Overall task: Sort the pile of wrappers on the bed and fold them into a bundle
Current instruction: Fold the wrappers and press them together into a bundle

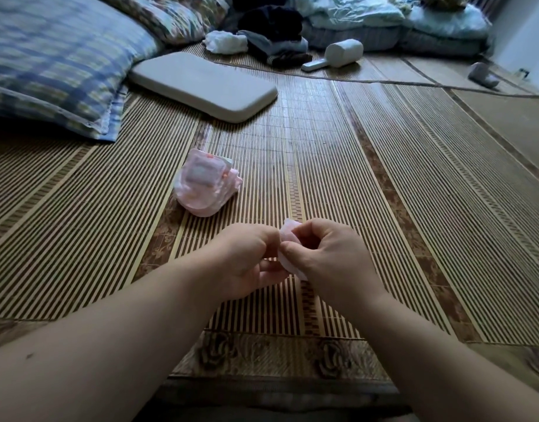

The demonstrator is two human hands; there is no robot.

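Pink thin plastic wrapper [285, 239] sits pinched between our left hand [250, 257] and right hand [326, 251] above the bed's bamboo mat [384, 193], so we should fold slowly, keeping edges lined up.

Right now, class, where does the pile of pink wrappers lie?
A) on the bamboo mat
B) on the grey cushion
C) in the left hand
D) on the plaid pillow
A: the pile of pink wrappers rests on the bamboo mat; the left hand and right hand pinch only a single wrapper.
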